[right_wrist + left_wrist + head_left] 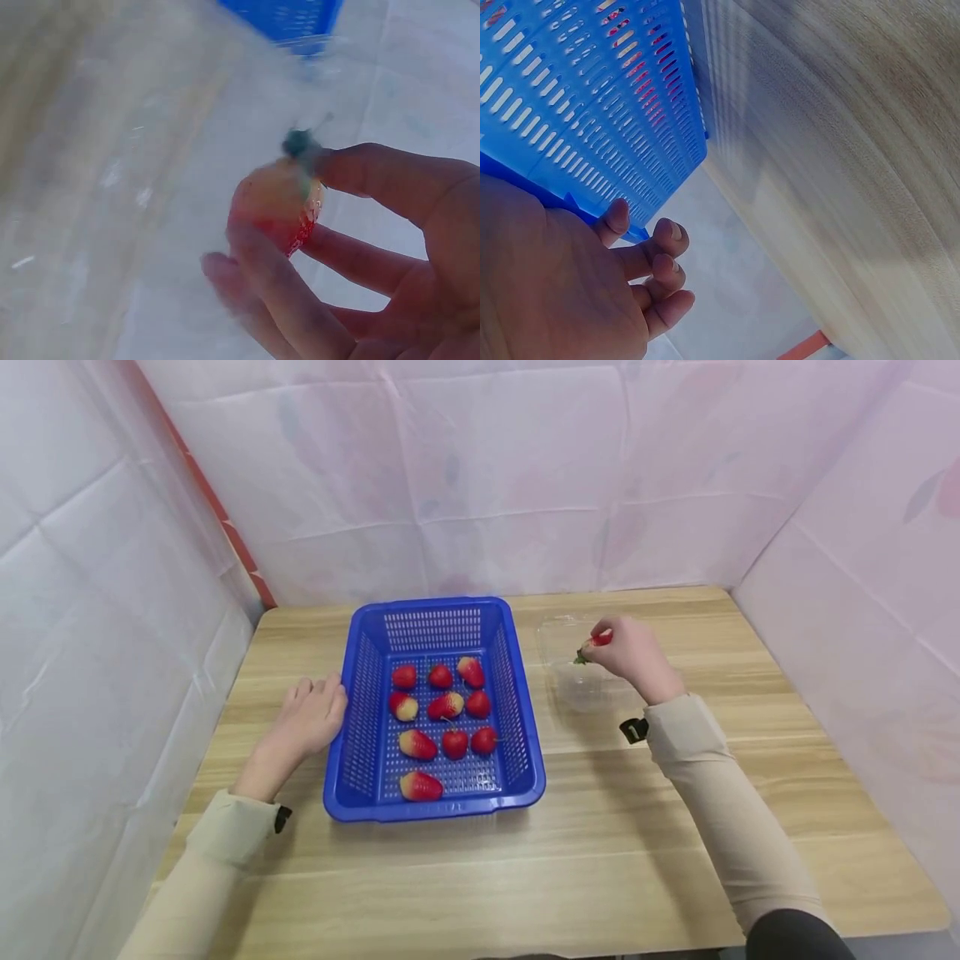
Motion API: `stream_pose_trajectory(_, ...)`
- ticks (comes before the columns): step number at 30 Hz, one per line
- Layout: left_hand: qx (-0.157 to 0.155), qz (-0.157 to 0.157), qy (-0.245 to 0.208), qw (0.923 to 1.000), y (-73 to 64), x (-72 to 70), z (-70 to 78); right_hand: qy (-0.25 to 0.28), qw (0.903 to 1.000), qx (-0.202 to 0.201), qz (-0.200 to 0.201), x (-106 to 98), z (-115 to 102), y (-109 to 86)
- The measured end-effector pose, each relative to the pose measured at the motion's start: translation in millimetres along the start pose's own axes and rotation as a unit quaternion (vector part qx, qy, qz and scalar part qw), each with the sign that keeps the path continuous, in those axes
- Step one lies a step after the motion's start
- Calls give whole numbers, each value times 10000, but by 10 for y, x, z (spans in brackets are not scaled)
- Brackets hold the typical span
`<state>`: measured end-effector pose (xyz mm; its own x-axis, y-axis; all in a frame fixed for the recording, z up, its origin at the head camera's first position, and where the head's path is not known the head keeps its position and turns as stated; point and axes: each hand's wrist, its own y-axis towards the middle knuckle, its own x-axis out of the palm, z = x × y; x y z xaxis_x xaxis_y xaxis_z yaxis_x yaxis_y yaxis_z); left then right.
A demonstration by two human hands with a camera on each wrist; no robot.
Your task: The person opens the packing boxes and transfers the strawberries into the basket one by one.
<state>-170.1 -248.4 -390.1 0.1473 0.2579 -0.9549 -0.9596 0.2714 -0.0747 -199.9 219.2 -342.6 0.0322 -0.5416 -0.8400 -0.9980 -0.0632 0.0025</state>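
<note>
My right hand pinches a strawberry between thumb and fingers; its green leafy top and pale-to-red body show in the right wrist view. In the head view this hand is over a clear plastic container on the table's right side. My left hand rests against the left rim of a blue plastic basket, and its fingers look relaxed in the left wrist view. Inside the basket lie several strawberries, among them a red one with a stem and a pale-tipped one.
Both things stand on a wooden table. White patterned cloth closes off the back and sides. A red strip runs down the back left corner. The basket's tall slotted wall rises beside my left hand.
</note>
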Motion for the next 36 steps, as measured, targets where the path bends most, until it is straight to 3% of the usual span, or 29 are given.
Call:
stream_pose_trajectory(6, -8, 0, -39, 10000, -6, 6, -8, -45, 10000, -62, -1, -27, -311, 53)
stream_pose_trajectory(16, -39, -37, -42, 10000, -28, -9, 2, 42, 9984, -473, -293, 156, -828, 14)
stream_pose_trajectory(25, -51, -33, -79, 10000, -46, -15, 7, 183, 9920, -969, -789, 467, -1235, -157)
stream_pose_trajectory(31, -50, -110, -103, 9999, -27, -21, 16, 375, 9840, -1169, -1295, 749, -1367, -341)
stream_pose_trajectory(36, -28, -129, -63, 9999, -5, -20, 9, 560, 9750, -1326, -1690, 844, -1438, -515)
